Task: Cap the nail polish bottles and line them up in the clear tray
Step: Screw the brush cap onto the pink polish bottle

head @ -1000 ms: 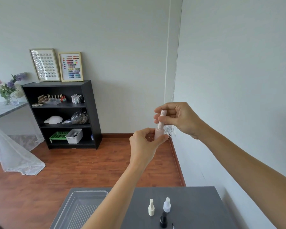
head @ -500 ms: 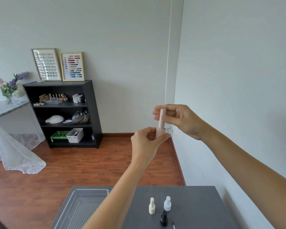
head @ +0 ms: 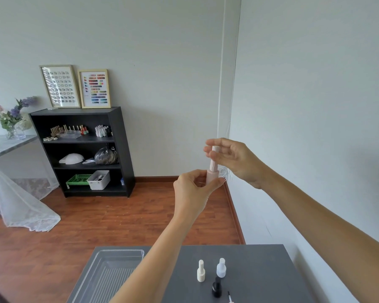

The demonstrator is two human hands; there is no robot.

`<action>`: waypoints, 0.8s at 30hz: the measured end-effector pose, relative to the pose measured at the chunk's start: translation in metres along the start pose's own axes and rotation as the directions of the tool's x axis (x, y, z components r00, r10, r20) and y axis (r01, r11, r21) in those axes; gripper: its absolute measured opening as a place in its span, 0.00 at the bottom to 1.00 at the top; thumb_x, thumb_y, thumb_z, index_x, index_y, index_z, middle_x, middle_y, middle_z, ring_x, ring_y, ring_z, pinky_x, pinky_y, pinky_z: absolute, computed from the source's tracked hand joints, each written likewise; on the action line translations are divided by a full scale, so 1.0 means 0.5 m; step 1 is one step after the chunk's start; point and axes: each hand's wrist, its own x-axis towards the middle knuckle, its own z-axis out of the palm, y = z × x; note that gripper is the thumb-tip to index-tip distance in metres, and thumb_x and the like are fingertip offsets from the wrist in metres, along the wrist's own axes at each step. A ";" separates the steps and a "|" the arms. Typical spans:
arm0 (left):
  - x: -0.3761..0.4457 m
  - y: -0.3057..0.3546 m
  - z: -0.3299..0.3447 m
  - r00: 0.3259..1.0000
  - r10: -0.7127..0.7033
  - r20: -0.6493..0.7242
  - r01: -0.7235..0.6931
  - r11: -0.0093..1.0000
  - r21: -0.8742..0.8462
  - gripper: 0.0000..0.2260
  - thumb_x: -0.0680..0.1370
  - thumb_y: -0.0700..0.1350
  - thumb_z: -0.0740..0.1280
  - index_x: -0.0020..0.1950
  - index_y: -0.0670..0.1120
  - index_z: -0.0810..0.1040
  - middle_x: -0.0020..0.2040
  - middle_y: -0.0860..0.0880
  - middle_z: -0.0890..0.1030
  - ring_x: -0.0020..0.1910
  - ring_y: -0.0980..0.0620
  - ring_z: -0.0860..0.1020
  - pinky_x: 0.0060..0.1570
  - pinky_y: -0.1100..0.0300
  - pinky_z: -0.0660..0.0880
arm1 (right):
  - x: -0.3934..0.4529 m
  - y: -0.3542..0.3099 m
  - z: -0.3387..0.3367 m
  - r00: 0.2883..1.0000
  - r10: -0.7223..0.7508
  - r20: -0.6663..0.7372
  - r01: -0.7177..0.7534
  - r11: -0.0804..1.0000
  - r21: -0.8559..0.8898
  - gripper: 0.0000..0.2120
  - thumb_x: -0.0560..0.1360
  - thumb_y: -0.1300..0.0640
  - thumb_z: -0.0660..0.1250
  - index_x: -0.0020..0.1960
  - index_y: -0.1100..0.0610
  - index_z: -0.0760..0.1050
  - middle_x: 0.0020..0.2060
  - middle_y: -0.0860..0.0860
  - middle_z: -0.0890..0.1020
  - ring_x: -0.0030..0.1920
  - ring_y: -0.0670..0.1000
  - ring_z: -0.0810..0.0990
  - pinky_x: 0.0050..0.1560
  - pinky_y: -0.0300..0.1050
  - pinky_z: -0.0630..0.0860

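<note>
Aloft, left hand [head: 193, 190] grip round matte pink bottle [head: 211, 177], right hand [head: 235, 159] pinching ribbed cap [head: 213, 161].

The desk [head: 260, 270] top is smooth, matt dark grey. The clear tray [head: 109, 272] is transparent plastic with a ribbed, faintly shiny floor. The pink bottle [head: 211, 177] looks matt and opaque, its cap [head: 214, 159] finely ribbed. The cream bottle [head: 200, 272] is matt too, the white bottle [head: 221, 267] frosted, the black bottle [head: 216, 289] glossy. The floor [head: 118, 219] is polished reddish wood, the shelf [head: 123, 149] matt black.
</note>
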 end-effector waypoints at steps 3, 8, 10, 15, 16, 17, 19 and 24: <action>-0.002 0.003 -0.003 1.000 0.009 -0.003 -0.009 1.000 -0.001 0.08 0.66 0.55 0.80 0.41 0.55 0.85 0.35 0.56 0.85 0.35 0.57 0.82 0.34 0.71 0.75 | -0.009 -0.004 -0.010 0.996 -0.034 0.081 0.024 0.992 0.123 0.15 0.77 0.62 0.68 0.63 0.58 0.77 0.56 0.54 0.85 0.58 0.52 0.84 0.60 0.43 0.78; -0.006 0.004 0.003 1.000 0.013 -0.003 -0.013 1.000 -0.009 0.08 0.67 0.53 0.79 0.41 0.53 0.86 0.35 0.56 0.85 0.36 0.55 0.82 0.34 0.70 0.75 | -0.009 -0.010 0.004 0.983 -0.056 -0.173 0.058 0.998 0.006 0.14 0.64 0.57 0.80 0.44 0.60 0.79 0.37 0.57 0.84 0.39 0.53 0.83 0.49 0.53 0.80; -0.007 0.004 0.006 1.000 0.018 0.004 -0.018 1.000 -0.009 0.07 0.67 0.53 0.79 0.41 0.53 0.86 0.35 0.54 0.85 0.36 0.54 0.82 0.35 0.67 0.76 | -0.010 -0.009 0.013 0.968 -0.084 -0.236 0.063 0.993 -0.098 0.21 0.59 0.48 0.82 0.40 0.57 0.75 0.33 0.54 0.78 0.35 0.53 0.75 0.42 0.52 0.77; -0.004 0.000 0.001 0.999 0.028 0.042 -0.028 1.000 -0.003 0.09 0.68 0.55 0.79 0.43 0.52 0.86 0.36 0.52 0.86 0.37 0.52 0.83 0.40 0.61 0.79 | -0.015 -0.010 0.003 0.998 -0.048 -0.037 0.049 0.999 0.013 0.18 0.70 0.46 0.72 0.57 0.53 0.78 0.50 0.49 0.85 0.52 0.47 0.84 0.57 0.43 0.78; -0.004 -0.002 -0.001 0.998 0.027 0.051 -0.028 1.000 0.004 0.09 0.68 0.55 0.79 0.43 0.52 0.86 0.36 0.51 0.86 0.34 0.52 0.82 0.39 0.59 0.79 | -0.017 -0.011 -0.003 0.999 -0.047 0.017 0.045 0.996 0.072 0.16 0.74 0.52 0.70 0.60 0.54 0.77 0.54 0.51 0.85 0.57 0.47 0.83 0.59 0.42 0.78; -0.003 -0.003 -0.003 0.998 0.029 0.059 -0.030 0.999 0.011 0.09 0.68 0.55 0.79 0.42 0.52 0.86 0.36 0.50 0.86 0.32 0.55 0.80 0.38 0.59 0.78 | -0.019 -0.012 -0.007 0.997 -0.053 0.050 0.047 0.992 0.115 0.14 0.76 0.58 0.68 0.62 0.56 0.77 0.55 0.53 0.85 0.58 0.50 0.83 0.58 0.41 0.78; -0.005 -0.005 -0.005 0.998 0.036 0.059 -0.037 0.999 0.018 0.09 0.68 0.55 0.79 0.42 0.52 0.86 0.35 0.50 0.85 0.30 0.59 0.76 0.35 0.62 0.75 | -0.022 -0.014 -0.007 0.997 -0.064 0.030 0.059 0.987 0.151 0.11 0.77 0.65 0.67 0.59 0.59 0.79 0.51 0.55 0.87 0.53 0.53 0.86 0.53 0.41 0.80; -0.014 -0.013 0.007 0.995 0.088 -0.051 -0.084 0.993 0.080 0.08 0.70 0.54 0.77 0.42 0.50 0.85 0.30 0.50 0.82 0.28 0.56 0.72 0.31 0.67 0.70 | -0.023 -0.007 0.016 0.977 -0.081 -0.198 0.094 0.994 0.057 0.07 0.71 0.63 0.75 0.47 0.56 0.82 0.41 0.54 0.88 0.45 0.53 0.88 0.55 0.49 0.81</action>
